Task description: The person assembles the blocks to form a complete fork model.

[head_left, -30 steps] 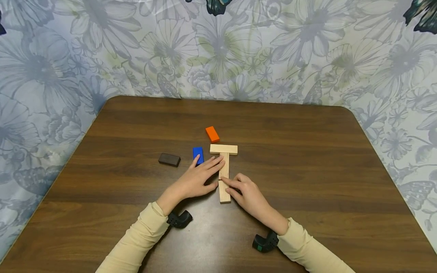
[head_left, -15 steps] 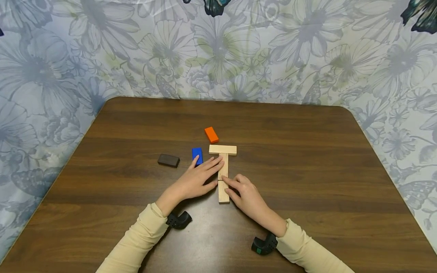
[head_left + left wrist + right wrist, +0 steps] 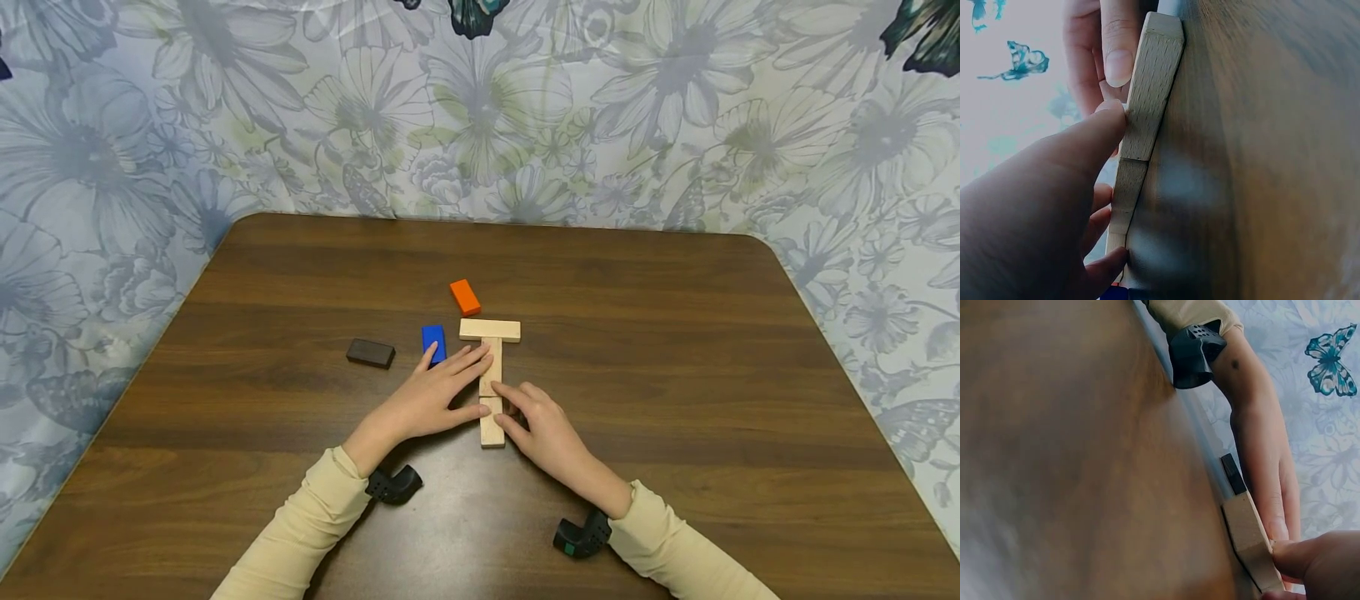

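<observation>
Three plain wooden blocks lie in a T on the table: a crossbar block (image 3: 490, 330), an upper stem block (image 3: 490, 367) and a near stem block (image 3: 491, 433). Over the stem's left side my left hand (image 3: 427, 400) is spread, its fingertips on the upper block and its thumb on the near one. Beneath that hand's outstretched index finger lies a blue block (image 3: 433, 340), partly covered. From the right, my right hand (image 3: 551, 429) touches the stem with index finger and thumb around the joint. The left wrist view shows the near block (image 3: 1152, 81) in line with the others.
An orange block (image 3: 465, 297) lies just beyond the crossbar, and a dark brown block (image 3: 371, 352) lies left of the blue one. The brown wooden table (image 3: 675, 350) ends at a flowered wall covering (image 3: 480, 125).
My left thumb has moved right onto the near stem block. My right index fingertip has shifted slightly, off the joint towards the upper block. The loose coloured blocks stay put.
</observation>
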`<state>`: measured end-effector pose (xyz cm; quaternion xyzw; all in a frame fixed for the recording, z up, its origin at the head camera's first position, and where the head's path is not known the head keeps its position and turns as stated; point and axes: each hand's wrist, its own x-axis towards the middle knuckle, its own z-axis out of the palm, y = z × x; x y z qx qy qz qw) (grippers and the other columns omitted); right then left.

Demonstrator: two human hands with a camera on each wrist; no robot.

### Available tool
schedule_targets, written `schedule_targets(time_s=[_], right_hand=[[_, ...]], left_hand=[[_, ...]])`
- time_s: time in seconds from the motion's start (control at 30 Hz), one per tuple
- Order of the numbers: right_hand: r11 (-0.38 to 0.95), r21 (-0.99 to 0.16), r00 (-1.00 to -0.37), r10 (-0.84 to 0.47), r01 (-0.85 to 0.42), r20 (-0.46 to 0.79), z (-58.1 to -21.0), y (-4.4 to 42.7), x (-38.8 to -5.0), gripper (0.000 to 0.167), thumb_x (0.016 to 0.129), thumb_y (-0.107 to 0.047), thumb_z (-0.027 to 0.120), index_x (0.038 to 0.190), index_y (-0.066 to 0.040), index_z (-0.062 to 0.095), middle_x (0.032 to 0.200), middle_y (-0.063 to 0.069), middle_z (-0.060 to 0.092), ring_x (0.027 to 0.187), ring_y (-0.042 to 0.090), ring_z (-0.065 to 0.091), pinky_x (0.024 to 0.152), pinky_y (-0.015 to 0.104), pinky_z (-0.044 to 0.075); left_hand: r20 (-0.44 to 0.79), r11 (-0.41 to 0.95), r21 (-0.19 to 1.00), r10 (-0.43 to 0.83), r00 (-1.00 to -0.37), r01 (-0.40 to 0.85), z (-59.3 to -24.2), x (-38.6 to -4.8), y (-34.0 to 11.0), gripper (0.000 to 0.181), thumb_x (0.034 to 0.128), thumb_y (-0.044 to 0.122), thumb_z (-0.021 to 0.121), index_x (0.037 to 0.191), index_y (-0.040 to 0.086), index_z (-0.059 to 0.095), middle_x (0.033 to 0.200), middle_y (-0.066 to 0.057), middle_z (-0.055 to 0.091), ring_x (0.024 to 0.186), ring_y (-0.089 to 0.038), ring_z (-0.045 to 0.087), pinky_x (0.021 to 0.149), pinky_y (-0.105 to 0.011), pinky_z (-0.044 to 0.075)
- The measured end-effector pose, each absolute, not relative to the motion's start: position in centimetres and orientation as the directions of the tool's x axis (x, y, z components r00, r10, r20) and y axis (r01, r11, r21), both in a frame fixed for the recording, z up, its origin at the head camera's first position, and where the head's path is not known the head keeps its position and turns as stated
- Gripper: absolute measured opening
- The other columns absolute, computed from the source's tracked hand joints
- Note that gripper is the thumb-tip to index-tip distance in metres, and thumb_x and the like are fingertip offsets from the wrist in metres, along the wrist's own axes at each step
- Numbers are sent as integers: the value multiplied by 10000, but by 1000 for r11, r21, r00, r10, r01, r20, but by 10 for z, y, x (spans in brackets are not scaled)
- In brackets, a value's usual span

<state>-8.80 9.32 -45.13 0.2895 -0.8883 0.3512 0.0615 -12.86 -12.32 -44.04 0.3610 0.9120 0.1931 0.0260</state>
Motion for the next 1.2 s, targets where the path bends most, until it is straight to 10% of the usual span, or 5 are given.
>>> schedule_targets(time_s=[0.4, 0.57, 1.2], right_hand=[[554, -656, -839, -485, -513, 247, -436, 108, -113, 463, 881, -114, 670, 1317, -41, 535, 1007, 40, 607, 905, 159, 567, 776, 337, 482], [583, -596, -815, -530, -551, 235, -433, 108, -123, 561, 879, -184, 681, 1383, -64, 464, 1298, 118, 494, 1198, 272, 435, 966, 461, 370], [577, -543, -714, -698, -610, 60, -435, 107, -143, 811, 888, -427, 620, 1488, -50, 227, 1523, 108, 200, 1398, 278, 54, 1065, 551, 82]], left_hand=[[73, 674, 360, 668, -740, 644, -440, -129, -123, 725, 921, 563, 462, 1490, 156, 274, 1533, -11, 182, 1369, -213, 213, 1055, -563, -29], [68, 682, 352, 664, -744, 641, -440, -128, -124, 727, 921, 573, 451, 1490, 155, 273, 1532, -6, 179, 1371, -207, 206, 1056, -561, -27], [65, 692, 330, 662, -747, 642, -440, -128, -122, 733, 923, 571, 448, 1491, 155, 247, 1529, -12, 176, 1372, -207, 201, 1057, -560, -21]])
